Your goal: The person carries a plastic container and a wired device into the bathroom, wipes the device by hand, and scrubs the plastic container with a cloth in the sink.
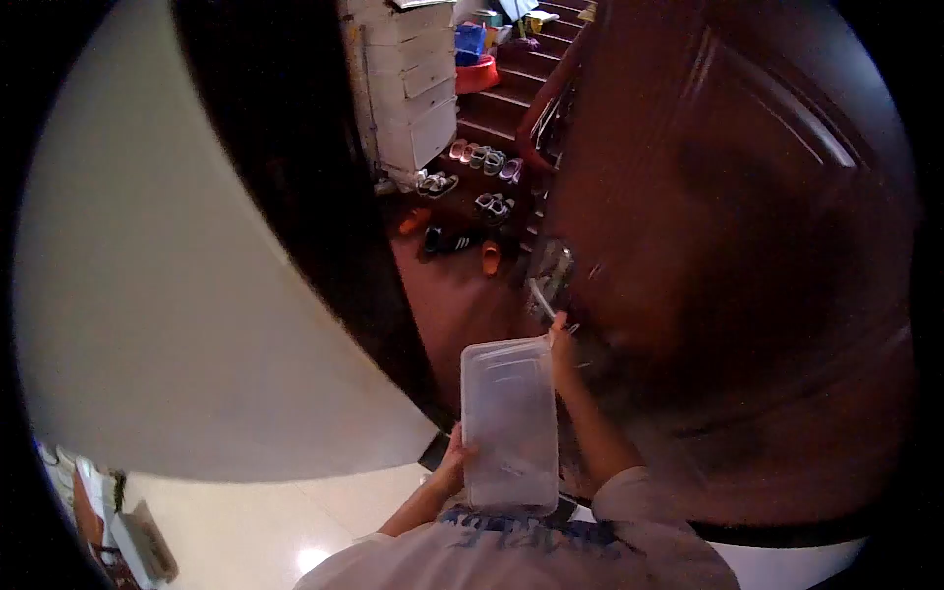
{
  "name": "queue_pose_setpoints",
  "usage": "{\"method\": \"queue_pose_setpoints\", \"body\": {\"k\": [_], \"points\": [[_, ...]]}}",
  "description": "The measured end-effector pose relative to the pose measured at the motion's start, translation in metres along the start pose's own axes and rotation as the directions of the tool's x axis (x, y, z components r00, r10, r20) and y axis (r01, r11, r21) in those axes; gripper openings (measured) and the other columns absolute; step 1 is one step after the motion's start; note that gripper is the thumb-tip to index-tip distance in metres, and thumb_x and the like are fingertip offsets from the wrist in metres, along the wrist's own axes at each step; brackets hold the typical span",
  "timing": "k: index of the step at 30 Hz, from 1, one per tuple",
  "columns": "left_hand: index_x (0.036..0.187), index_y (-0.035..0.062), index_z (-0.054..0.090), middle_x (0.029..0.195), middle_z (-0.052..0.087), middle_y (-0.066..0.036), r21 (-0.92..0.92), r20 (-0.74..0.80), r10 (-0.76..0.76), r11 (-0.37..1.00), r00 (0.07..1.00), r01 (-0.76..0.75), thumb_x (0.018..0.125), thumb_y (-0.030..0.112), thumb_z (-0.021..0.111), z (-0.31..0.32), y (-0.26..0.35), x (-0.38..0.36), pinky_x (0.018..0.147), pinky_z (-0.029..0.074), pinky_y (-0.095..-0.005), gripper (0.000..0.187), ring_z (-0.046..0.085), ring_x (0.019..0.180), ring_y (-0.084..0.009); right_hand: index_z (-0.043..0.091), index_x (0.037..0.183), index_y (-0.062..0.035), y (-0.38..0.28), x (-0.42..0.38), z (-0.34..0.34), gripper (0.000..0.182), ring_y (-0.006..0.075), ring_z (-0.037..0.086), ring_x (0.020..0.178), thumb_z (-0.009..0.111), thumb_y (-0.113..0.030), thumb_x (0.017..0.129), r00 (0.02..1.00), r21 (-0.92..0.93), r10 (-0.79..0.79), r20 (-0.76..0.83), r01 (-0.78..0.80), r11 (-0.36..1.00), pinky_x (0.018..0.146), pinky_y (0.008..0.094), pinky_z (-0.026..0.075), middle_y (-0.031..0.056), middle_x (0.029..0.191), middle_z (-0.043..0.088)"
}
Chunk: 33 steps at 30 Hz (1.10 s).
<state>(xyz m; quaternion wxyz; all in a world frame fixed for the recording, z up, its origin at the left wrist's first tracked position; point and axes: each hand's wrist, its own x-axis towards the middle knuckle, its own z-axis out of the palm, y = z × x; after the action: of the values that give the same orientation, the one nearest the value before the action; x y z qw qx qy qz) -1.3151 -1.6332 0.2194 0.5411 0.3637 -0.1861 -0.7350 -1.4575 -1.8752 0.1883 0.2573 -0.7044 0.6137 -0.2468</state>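
A translucent plastic box (509, 423) is held upright against my chest, its long side running up and down. My left hand (454, 462) grips its left edge near the bottom, with the fingers partly hidden by the box. At the box's upper right corner, my right hand (561, 346) closes round the lower end of a metal door handle (542, 298). The handle sits on a dark red-brown door (728, 246), which stands open to the right and looks blurred.
Beyond the doorway, several shoes (487, 157) and an orange slipper (491, 258) lie on the reddish floor (442, 305). A pale cabinet (413, 88) stands at the left, before stairs (506, 88) with a red basin (477, 75). A white wall (177, 295) edges the doorway on my left.
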Motion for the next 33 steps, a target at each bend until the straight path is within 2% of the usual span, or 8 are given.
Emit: {"method": "queue_pose_setpoints", "body": {"k": [5,7,9,11,21,24,27,33], "points": [[0.117,0.0121,0.018,0.109,0.035,-0.01,-0.035,0.013,0.025,0.999,1.0,-0.024,0.062,0.034,0.057,0.012,0.025,0.063,0.08,0.037,-0.0378,0.071,0.039,0.098,-0.0232,0.018,0.112,0.0043,0.035,0.049,-0.038,0.057,0.0277,0.052,0.05,0.051,-0.014,0.07,0.959,-0.418,-0.205,-0.195,0.108,0.902,0.04,0.0347,0.04,0.0142,0.058,0.051],[0.116,0.01,0.019,0.107,0.036,-0.01,-0.044,0.02,0.047,0.998,0.999,-0.046,0.061,0.035,0.057,0.012,0.035,0.092,0.078,0.038,-0.0375,0.071,0.04,0.096,-0.0227,0.028,0.107,-0.0005,0.018,0.063,-0.066,0.044,0.0372,0.051,0.062,0.045,-0.015,0.07,0.99,-0.323,0.05,-0.135,-0.092,0.942,0.054,0.0442,0.04,0.0204,0.075,0.054],[0.114,0.0081,0.021,0.101,0.038,-0.011,-0.121,0.087,0.065,0.991,0.994,-0.054,0.062,0.034,0.057,0.007,0.041,0.122,0.074,0.041,-0.0372,0.068,0.042,0.091,-0.0217,0.004,0.121,0.0083,0.045,0.089,-0.075,0.065,0.0187,0.041,0.039,0.046,-0.014,0.075,0.984,-0.459,0.079,-0.161,-0.145,0.877,0.034,0.0303,0.032,0.0086,0.05,0.045],[0.113,0.008,0.022,0.099,0.039,-0.01,-0.123,0.039,0.064,0.991,0.997,-0.059,0.062,0.033,0.057,0.004,0.044,0.137,0.072,0.041,-0.0371,0.066,0.043,0.088,-0.0216,0.001,0.122,0.0072,0.074,0.098,-0.077,0.067,0.0149,0.035,0.037,0.044,-0.015,0.077,0.963,-0.436,-0.057,-0.265,-0.067,0.897,0.033,0.0291,0.028,0.0059,0.046,0.041],[0.119,0.0116,0.015,0.108,0.034,-0.011,0.057,-0.239,0.397,0.917,0.886,-0.395,0.062,0.019,0.051,-0.015,0.072,0.286,0.08,0.035,-0.0396,0.068,0.038,0.098,-0.0241,0.028,0.11,0.0027,0.14,0.141,-0.126,0.043,0.0169,0.038,0.042,0.032,-0.03,0.083,0.852,-0.023,0.228,-0.472,-0.27,0.963,0.044,0.0313,0.036,0.0066,0.051,0.041],[0.118,0.0099,0.017,0.11,0.032,-0.011,-0.063,-0.22,0.356,0.924,0.908,-0.378,0.061,0.02,0.051,0.017,0.105,0.316,0.083,0.033,-0.0391,0.067,0.034,0.101,-0.0246,0.03,0.108,0.0004,0.128,0.138,-0.152,0.041,0.0182,0.041,0.046,0.031,-0.032,0.084,0.88,-0.084,0.198,-0.431,-0.258,0.963,0.049,0.0323,0.039,0.0076,0.055,0.042],[0.117,0.0092,0.019,0.109,0.034,-0.01,-0.173,-0.217,0.272,0.934,0.937,-0.311,0.063,0.021,0.05,0.023,0.117,0.38,0.082,0.034,-0.038,0.064,0.035,0.101,-0.0248,0.023,0.113,0.0002,0.157,0.151,-0.161,0.043,0.021,0.045,0.05,0.037,-0.024,0.081,0.837,0.243,0.311,-0.451,-0.22,0.945,0.051,0.0339,0.039,0.0098,0.059,0.045],[0.116,0.0105,0.022,0.107,0.036,-0.01,-0.093,-0.019,0.237,0.967,0.971,-0.238,0.063,0.024,0.05,0.063,0.164,0.472,0.081,0.035,-0.038,0.061,0.037,0.099,-0.0249,0.014,0.118,0.0008,0.147,0.15,-0.17,0.058,0.0255,0.049,0.061,0.044,-0.005,0.068,0.685,0.077,0.507,-0.524,-0.555,0.829,0.059,0.0334,0.04,0.015,0.067,0.046]]}}
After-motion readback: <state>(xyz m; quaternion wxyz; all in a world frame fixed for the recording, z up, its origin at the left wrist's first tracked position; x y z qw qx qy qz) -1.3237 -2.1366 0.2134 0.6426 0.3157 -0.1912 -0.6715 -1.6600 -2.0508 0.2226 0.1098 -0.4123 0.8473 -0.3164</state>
